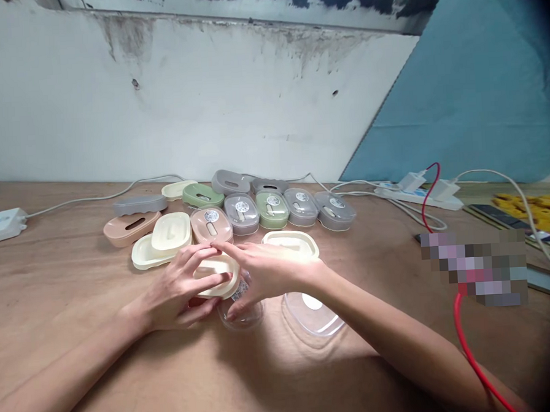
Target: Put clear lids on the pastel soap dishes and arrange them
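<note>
My left hand [180, 291] grips a cream soap dish [218, 283] from the left, with fingers over its top and thumb low at its near side. My right hand [271, 271] reaches across from the right; its thumb presses a clear plastic lid [244, 317] just below the dish, and its forefinger meets the left fingertips. The lid carries a printed label, partly hidden by the right hand. Behind my right wrist lies another cream dish [295, 245]. A second clear lid [315, 314] with a white round sticker rests on the table under my right forearm.
Lidded soap boxes [273, 209] in grey, green and pink stand in a row behind my hands. Loose cream [171, 231], pink [131, 229] and green dishes sit at the left. Power strips [2, 225] and cables flank them. A red cable [471, 349] crosses my right forearm.
</note>
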